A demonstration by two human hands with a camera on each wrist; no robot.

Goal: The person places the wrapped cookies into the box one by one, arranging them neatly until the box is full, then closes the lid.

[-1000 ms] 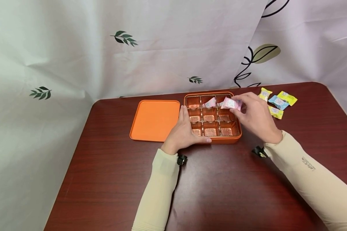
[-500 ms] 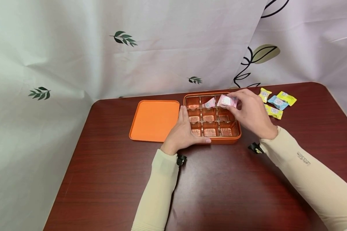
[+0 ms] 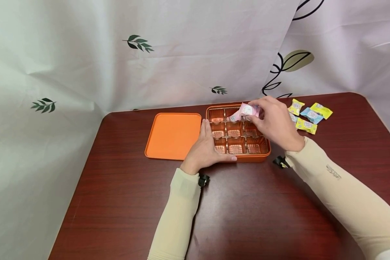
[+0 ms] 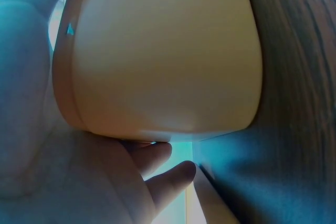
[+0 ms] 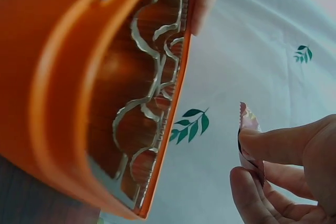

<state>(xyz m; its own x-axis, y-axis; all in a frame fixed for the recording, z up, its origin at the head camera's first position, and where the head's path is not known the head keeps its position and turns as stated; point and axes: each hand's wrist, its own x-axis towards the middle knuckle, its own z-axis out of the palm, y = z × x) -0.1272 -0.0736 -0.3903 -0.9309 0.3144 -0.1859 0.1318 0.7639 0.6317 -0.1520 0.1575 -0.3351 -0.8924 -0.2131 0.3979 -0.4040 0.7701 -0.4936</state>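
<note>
In the head view, an orange box [image 3: 251, 159] with a coppery compartment insert sits on the table. My left hand [image 3: 203, 150] rests against its near-left corner, fingers straight along the left side and thumb along the front. The left wrist view shows that palm close to the box wall [image 4: 168, 61]. Between thumb and fingers, my right hand [image 3: 276, 121] pinches a pink wrapped candy [image 3: 247, 110], also seen in the right wrist view as a pink wrapper [image 5: 251, 124]. It is held above the back row. A second pink candy [image 3: 234, 117] lies in the back middle compartment, partly covered by the held one.
An orange lid [image 3: 173, 135] lies left of the box. Right of the box are several wrapped candies, among them a blue candy [image 3: 312, 115] and a yellow candy [image 3: 307, 125]. A patterned cloth [image 3: 182, 65] hangs behind the dark red table [image 3: 123, 202].
My right hand has moved left with the pink candy, from over the back right compartment toward the back middle one. My left hand stays at the box corner.
</note>
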